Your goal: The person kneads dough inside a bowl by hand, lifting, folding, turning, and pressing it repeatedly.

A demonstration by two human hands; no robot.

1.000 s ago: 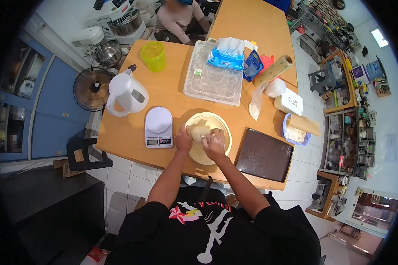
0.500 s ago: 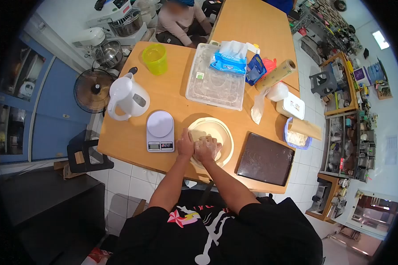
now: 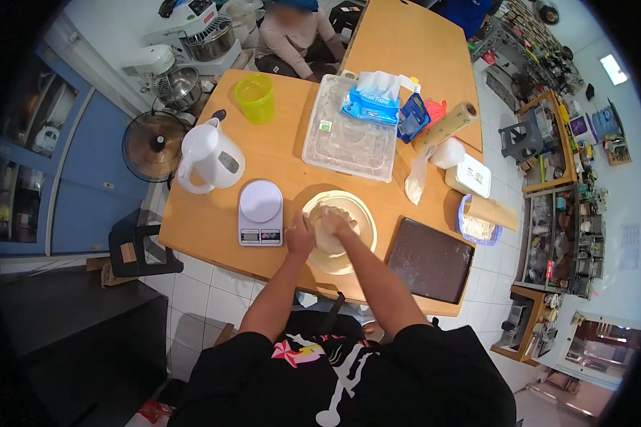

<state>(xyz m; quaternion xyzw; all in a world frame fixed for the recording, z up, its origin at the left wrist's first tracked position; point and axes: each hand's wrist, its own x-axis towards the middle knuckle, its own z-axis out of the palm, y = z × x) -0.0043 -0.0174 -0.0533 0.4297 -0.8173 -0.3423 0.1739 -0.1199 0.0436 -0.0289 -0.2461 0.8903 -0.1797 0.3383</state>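
A cream-coloured bowl (image 3: 372,238) stands near the table's front edge, with pale dough (image 3: 349,215) inside. My left hand (image 3: 300,236) is at the bowl's left rim, its fingers closed against the side. Inside the bowl, my right hand (image 3: 337,223) is curled over the dough, its fingers dusted white. Part of the dough is hidden beneath that hand. Just left of the bowl sits a white kitchen scale (image 3: 260,203). To the right lies a dark baking tray (image 3: 431,260).
On the wooden table (image 3: 278,160) are a white electric kettle (image 3: 210,156), a yellow-green container (image 3: 254,99), a clear lidded box (image 3: 349,146), a tissue pack (image 3: 370,107), a wrap roll (image 3: 445,127) and a white tub (image 3: 468,176). A person (image 3: 295,39) sits beyond the table.
My right hand has lifted and shifted slightly up the bowl, with its wrist turned. My left hand stays at the left rim. The whole view has shifted slightly.
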